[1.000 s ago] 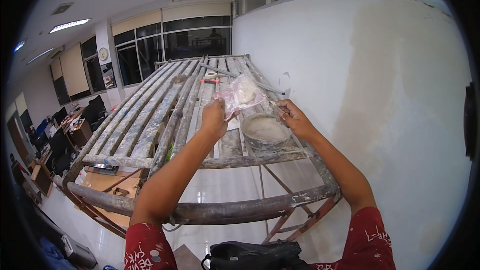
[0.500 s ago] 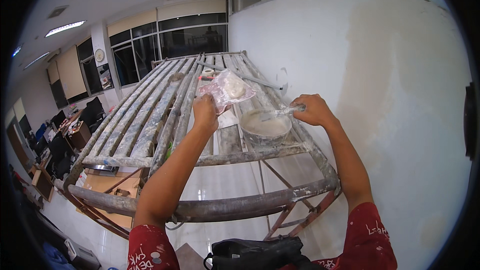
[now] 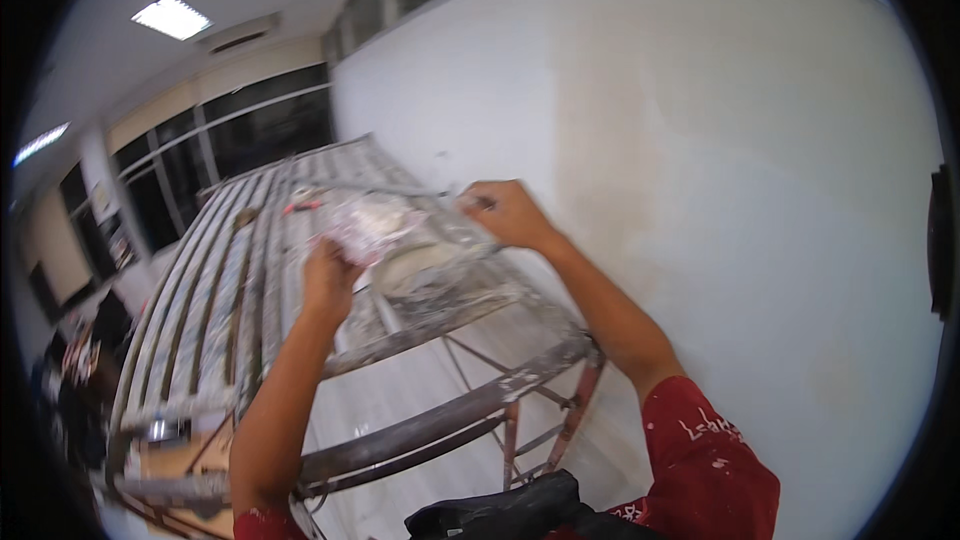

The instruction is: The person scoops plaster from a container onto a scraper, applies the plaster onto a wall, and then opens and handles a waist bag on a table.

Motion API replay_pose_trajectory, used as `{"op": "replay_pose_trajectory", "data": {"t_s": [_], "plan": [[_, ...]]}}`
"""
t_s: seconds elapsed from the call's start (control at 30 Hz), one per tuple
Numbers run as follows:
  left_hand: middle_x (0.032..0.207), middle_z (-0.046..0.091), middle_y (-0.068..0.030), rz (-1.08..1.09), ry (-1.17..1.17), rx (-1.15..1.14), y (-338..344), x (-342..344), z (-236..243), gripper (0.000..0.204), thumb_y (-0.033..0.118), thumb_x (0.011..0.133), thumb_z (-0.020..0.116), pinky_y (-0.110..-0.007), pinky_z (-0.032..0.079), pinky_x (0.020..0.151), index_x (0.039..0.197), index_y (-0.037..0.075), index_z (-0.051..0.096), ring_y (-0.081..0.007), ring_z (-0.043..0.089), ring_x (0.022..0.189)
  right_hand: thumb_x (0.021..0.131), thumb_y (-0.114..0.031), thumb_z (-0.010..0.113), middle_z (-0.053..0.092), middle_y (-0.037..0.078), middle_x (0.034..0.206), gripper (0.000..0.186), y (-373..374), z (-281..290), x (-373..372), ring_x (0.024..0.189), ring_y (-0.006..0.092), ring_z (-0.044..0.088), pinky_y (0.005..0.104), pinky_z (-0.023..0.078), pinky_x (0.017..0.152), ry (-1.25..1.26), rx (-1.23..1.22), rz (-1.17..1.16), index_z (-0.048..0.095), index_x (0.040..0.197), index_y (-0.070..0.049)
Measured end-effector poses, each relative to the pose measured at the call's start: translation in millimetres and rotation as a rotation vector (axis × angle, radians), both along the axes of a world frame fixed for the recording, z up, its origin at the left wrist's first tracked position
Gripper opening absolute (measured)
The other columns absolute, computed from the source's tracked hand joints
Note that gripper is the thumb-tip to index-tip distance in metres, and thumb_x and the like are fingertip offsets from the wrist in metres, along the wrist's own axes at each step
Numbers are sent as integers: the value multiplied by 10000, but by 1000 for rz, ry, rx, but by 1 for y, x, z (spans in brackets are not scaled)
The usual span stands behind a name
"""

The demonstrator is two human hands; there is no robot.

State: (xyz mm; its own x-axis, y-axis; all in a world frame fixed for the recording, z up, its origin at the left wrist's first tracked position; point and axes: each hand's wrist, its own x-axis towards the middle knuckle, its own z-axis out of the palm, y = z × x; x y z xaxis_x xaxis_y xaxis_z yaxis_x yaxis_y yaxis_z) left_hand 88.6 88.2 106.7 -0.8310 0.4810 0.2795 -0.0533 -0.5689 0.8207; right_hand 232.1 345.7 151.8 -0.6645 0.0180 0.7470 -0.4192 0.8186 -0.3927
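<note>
Two bare hands, mine, catalogued around one landmark, the round bowl (image 3: pixel 428 292) of pale paste (image 3: pixel 412 265), set near the close end of a slatted platform (image 3: pixel 207 315).

Left hand (image 3: pixel 330 280): left of the bowl, fingers closed on the near edge of a clear, pinkish plastic bag (image 3: pixel 350 237).

Bag: just beyond the bowl and slightly left, a whitish lump (image 3: pixel 383 217) inside; whether it touches the rim, I cannot tell.

Right hand (image 3: pixel 508 215): beyond the bowl and to its right, apart from it, fingers curled; a small dark item shows at my fingertips, too blurred to identify, so I cannot tell my grip.

Beyond the bowl, farther left: one red tool (image 3: pixel 302 207), one pale ring-shaped roll (image 3: pixel 303 194).

Beyond the bowl: one long grey bar (image 3: pixel 375 187).

Right of the bowl: one white wall (image 3: pixel 720 200), beige-patched.
</note>
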Motion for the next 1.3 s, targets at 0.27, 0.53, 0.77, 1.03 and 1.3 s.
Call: {"op": "replay_pose_trajectory", "data": {"t_s": [0.27, 0.53, 0.77, 1.03, 1.3], "plan": [[1007, 618, -98, -211, -14, 116, -13, 93, 40, 94, 93, 878, 512, -385, 544, 899, 943, 30, 536, -237, 629, 966, 885, -400, 686, 659, 121, 1007, 572, -116, -37, 146, 811, 183, 610, 321, 510, 730, -376, -160, 100, 518, 1311, -57], [1031, 625, -97, -526, -176, 33, 12, 241, 30, 219, 87, 897, 529, -371, 582, 860, 1095, -8, 533, -239, 642, 972, 959, -337, 588, 551, 155, 1211, 493, -137, -75, 203, 1080, 252, 535, 379, 454, 921, -108, -751, 403, 465, 1305, -8], [1018, 628, -75, -601, -185, 62, 61, 301, -9, 193, 120, 940, 540, -322, 545, 784, 1096, 8, 561, -192, 631, 941, 1009, -287, 490, 596, 87, 1037, 325, -104, -116, 249, 987, 182, 568, 360, 454, 876, 198, -156, -435, 576, 1087, 16], [985, 630, -39, -923, 108, -162, 90, 344, -26, 205, 211, 969, 542, -281, 491, 678, 1113, 65, 563, -125, 593, 843, 972, -322, 516, 643, 99, 1048, 396, -88, -69, 314, 893, 197, 652, 346, 559, 655, 198, -1409, -154, 496, 1257, -48], [801, 636, -151, -85, 1385, -552, 119, 270, -87, 227, 294, 855, 649, -454, 500, 723, 940, 85, 633, -351, 643, 767, 923, -305, 539, 664, 154, 1016, 464, -69, -41, 400, 834, 239, 681, 338, 586, 575, 27, -1312, 32, 479, 1271, -4]]}}
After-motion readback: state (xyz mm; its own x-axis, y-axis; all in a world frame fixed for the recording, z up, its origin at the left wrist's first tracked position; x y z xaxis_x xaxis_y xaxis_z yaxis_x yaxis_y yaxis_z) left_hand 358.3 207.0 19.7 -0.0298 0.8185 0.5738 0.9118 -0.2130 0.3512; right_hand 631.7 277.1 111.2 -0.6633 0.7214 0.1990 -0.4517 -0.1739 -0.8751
